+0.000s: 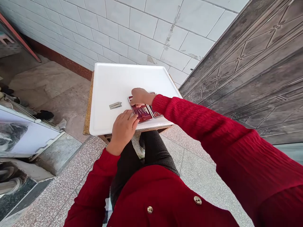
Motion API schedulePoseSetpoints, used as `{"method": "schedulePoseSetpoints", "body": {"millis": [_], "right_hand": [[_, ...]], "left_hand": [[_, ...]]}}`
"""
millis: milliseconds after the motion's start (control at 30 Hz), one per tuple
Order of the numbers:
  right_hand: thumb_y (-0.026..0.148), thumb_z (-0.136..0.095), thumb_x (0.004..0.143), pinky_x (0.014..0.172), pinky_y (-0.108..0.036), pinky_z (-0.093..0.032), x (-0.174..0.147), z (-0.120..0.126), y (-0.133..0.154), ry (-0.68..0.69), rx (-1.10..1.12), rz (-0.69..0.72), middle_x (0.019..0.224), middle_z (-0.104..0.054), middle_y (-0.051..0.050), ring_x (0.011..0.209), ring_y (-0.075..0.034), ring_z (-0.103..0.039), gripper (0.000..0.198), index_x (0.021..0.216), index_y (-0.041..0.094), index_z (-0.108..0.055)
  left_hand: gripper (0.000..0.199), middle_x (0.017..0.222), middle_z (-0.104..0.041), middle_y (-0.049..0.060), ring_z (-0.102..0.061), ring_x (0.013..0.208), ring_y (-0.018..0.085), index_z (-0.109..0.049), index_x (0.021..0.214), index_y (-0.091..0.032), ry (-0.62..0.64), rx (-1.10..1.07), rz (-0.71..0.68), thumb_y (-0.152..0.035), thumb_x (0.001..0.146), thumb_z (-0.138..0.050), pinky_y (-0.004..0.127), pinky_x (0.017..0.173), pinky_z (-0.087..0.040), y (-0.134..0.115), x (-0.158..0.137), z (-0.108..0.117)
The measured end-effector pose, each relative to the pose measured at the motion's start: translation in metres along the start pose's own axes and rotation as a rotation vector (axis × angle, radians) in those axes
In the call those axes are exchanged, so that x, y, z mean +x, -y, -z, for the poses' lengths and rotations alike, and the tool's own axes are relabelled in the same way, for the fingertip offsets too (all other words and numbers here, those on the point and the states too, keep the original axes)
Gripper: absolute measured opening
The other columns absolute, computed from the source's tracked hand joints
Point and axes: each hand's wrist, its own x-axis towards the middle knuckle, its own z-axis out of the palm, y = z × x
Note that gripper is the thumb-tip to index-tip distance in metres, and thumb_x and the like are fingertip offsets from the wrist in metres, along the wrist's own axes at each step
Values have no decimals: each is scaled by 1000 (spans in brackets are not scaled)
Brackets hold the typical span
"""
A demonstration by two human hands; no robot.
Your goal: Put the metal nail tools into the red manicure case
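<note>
An open manicure case [145, 119] with a dark red lining lies on a white board [106, 80]. Slim metal tools [142, 109] sit in a row in its left half, and small scissors [156, 114] show in the right half. My right hand [140, 96] reaches over the upper left of the case, fingers pinched downward; whatever they grip is hidden. Against the case's left edge rests my left hand [124, 127], fingers extended and thumb over the lining. Left of the case, silver nail clippers [115, 105] lie flat on the board.
The board sits on a wooden table [88, 118]. A white tiled wall [123, 30] rises behind, and a dark patterned metal door [236, 69] stands at the right. At the left is a white cabinet-like object [35, 134]. My legs are at the table's near edge.
</note>
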Motion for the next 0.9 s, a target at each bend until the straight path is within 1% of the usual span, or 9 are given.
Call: {"method": "schedulePoseSetpoints", "body": {"millis": [100,167,300,433,533,700,800,900], "right_hand": [[17,-80,71,69,-40,-59,-4,-2,2,57,-99,-92,41,-55,-3,63,-27,-67,9,65,17,-72],[20,-77,75,68,-37,-58,-7,-1,3,60,-94,-113,39,-53,-1,60,-25,-66,13,63,17,-72],[18,-73,77,74,-34,-58,-11,1,2,83,-39,-144,39,-54,-1,62,-22,-68,22,55,19,-69],[16,-70,77,77,-32,-58,-14,4,1,90,20,-171,38,-52,2,59,-19,-65,20,57,18,-70],[16,-70,78,72,-31,-58,-14,4,-2,63,59,-152,37,-49,3,55,-17,-59,21,58,17,-69],[17,-72,81,66,-31,-57,-9,7,-8,19,194,-127,46,-56,-1,52,-16,-55,27,55,19,-63],[16,-72,81,65,-32,-58,-1,13,-9,-27,263,-114,54,-62,-3,53,-15,-55,24,59,17,-63],[17,-70,84,66,-31,-57,9,20,-3,-70,263,-27,63,-68,-6,58,-16,-61,15,69,13,-70]], "left_hand": [[30,137,-70,16,-64,131,34,-72,123,-19,-2,-30,1,-30,108,-49,52,108,-54,1,0,-2],[30,136,-70,16,-63,132,34,-72,122,-19,-3,-43,-1,-30,108,-48,53,108,-54,2,0,-2],[30,136,-70,16,-64,131,33,-72,122,-18,-4,-33,-7,-29,109,-48,52,106,-54,2,0,-1],[31,135,-70,16,-64,129,32,-71,123,-18,6,-25,-5,-29,110,-45,50,106,-54,0,0,1],[31,136,-69,16,-64,131,33,-71,124,-17,16,-28,-1,-29,109,-46,50,107,-53,-1,0,3],[30,137,-69,16,-63,130,33,-71,123,-18,21,-34,-11,-29,109,-46,52,107,-54,0,0,4],[29,135,-70,14,-63,130,32,-71,123,-20,12,-14,-14,-29,109,-47,51,106,-54,0,-1,4],[27,134,-70,14,-64,130,31,-71,122,-20,8,3,-11,-28,109,-48,49,107,-55,-1,-2,4]]}}
